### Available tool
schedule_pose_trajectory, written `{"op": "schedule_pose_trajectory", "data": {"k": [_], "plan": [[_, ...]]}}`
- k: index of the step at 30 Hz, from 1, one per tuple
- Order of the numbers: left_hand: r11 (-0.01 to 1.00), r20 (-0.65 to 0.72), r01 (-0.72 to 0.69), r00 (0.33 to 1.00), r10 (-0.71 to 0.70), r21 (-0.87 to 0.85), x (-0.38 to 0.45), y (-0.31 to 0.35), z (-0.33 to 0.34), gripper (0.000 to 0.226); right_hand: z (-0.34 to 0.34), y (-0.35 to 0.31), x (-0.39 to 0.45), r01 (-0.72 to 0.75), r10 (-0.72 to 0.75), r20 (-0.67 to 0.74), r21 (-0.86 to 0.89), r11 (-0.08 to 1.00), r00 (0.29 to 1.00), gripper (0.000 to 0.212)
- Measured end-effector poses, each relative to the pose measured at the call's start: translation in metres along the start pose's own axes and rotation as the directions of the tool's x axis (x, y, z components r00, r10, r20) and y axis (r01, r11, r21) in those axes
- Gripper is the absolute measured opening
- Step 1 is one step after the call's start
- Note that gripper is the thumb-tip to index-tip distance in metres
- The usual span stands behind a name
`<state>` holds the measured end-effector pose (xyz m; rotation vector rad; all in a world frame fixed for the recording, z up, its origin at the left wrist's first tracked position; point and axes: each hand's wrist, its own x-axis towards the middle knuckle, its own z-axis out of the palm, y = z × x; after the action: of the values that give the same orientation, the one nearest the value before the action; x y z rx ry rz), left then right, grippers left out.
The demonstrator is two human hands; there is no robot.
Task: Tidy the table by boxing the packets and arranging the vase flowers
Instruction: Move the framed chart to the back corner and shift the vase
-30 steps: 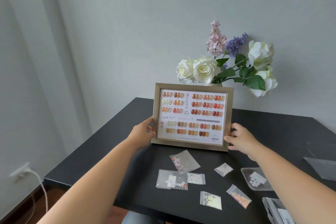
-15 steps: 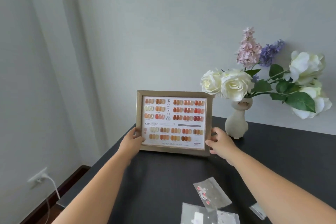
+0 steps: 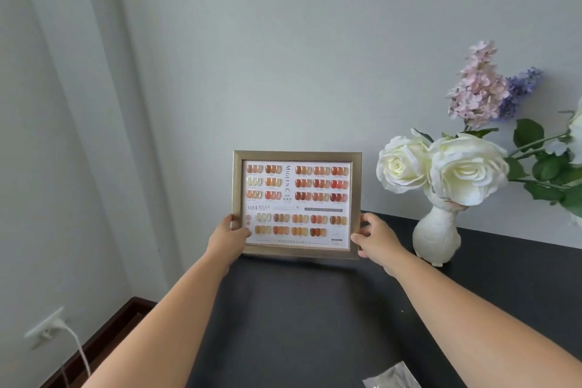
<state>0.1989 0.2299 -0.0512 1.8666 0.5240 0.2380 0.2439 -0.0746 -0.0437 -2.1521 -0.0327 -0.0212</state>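
Observation:
A gold picture frame with a nail-colour chart stands upright at the far left corner of the black table. My left hand grips its lower left edge and my right hand grips its lower right edge. To its right stands a white vase holding white roses, a pink sprig and a purple sprig. The corner of one clear packet shows at the bottom edge. The other packets and the box are out of view.
The grey wall rises right behind the frame and vase. The table's left edge drops to a dark wooden floor, where a wall socket with a white cable sits low on the left.
Both hands carried the frame from in front of the vase back and to the left, to the table's far corner. The view swung up and left, so most packets left the picture.

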Motion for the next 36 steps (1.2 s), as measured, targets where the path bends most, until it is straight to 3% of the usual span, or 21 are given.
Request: {"op": "schedule_pose_trajectory", "data": {"k": [15, 21, 29, 36], "plan": [[0.992, 0.127, -0.106, 0.987, 0.096, 0.073, 0.087, 0.059, 0.074, 0.055, -0.024, 0.026, 0.087, -0.118, 0.119, -0.177, 0.015, 0.993, 0.977, 0.050], [0.998, 0.189, -0.061, 0.980, 0.058, 0.013, 0.095, 0.047, 0.084, 0.060, -0.022, 0.042, 0.098, -0.135, 0.137, -0.181, 0.022, 0.991, 0.974, 0.050], [0.998, 0.176, -0.060, 0.982, 0.063, -0.024, 0.093, 0.037, 0.090, 0.061, -0.024, 0.050, 0.096, -0.131, 0.136, -0.164, 0.041, 0.990, 0.977, 0.053], [0.994, 0.214, -0.096, 0.974, 0.081, 0.061, 0.089, 0.036, 0.091, 0.062, -0.026, 0.054, 0.087, -0.134, 0.140, -0.163, 0.048, 0.990, 0.977, 0.045]]}}
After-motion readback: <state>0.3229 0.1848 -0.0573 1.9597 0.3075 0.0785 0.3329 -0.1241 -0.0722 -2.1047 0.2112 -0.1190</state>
